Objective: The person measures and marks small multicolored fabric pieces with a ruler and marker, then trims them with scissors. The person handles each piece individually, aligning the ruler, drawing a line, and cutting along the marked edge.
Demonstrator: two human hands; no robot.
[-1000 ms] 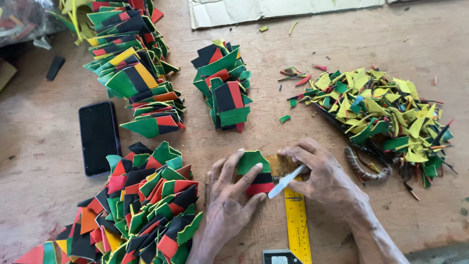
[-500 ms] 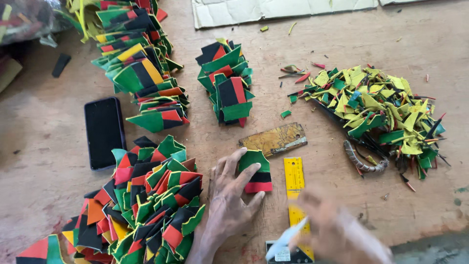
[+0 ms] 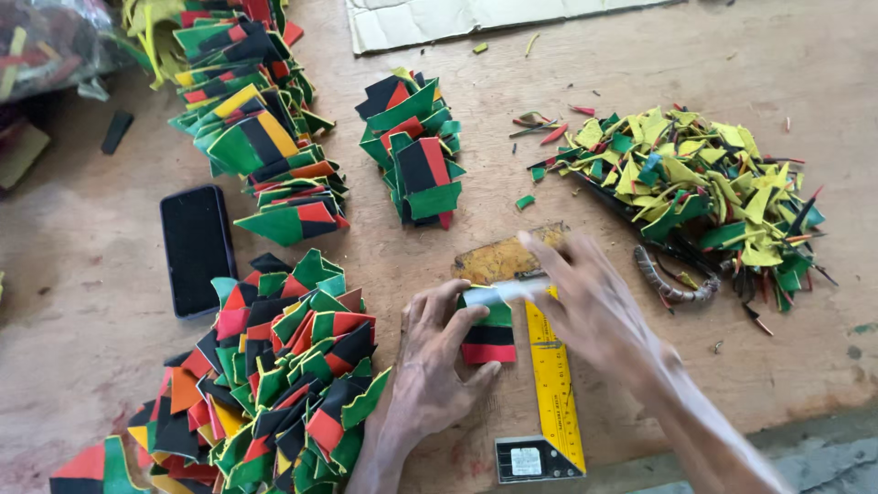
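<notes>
At the bottom edge of the frame, right of centre, lies a yellow square ruler (image 3: 551, 384) with a grey head, flat on the wooden tabletop (image 3: 82, 293). Just left of it the left hand (image 3: 432, 366) rests palm down with fingers spread, its fingertips pressing on a striped fabric piece (image 3: 487, 337) of green, black and red that lies at the frame's centre, touching the ruler's edge. The right hand (image 3: 590, 306) is blurred just right of centre; its fingers curl loosely around a pale, stick-like tool (image 3: 510, 291) that crosses the top of the piece. What kind of tool it is cannot be told. Under the ruler's far end shows one brown, worn flat plate (image 3: 501, 256).

At lower left spreads one loose heap of folded striped pieces (image 3: 265, 384), too many to count. One black phone (image 3: 196, 249) lies face up at middle left.

Farther off, one small stack of the same pieces (image 3: 413, 151) stands at upper centre, and another long pile (image 3: 251, 119) runs along the upper left. At upper right lies one heap of yellow and green offcuts (image 3: 695, 183), with a coiled spring-like item (image 3: 668, 282) at its near edge. A cardboard sheet (image 3: 457, 18) reaches the top edge, and a plastic bag holding scraps (image 3: 50, 46) sits in the upper left corner.
</notes>
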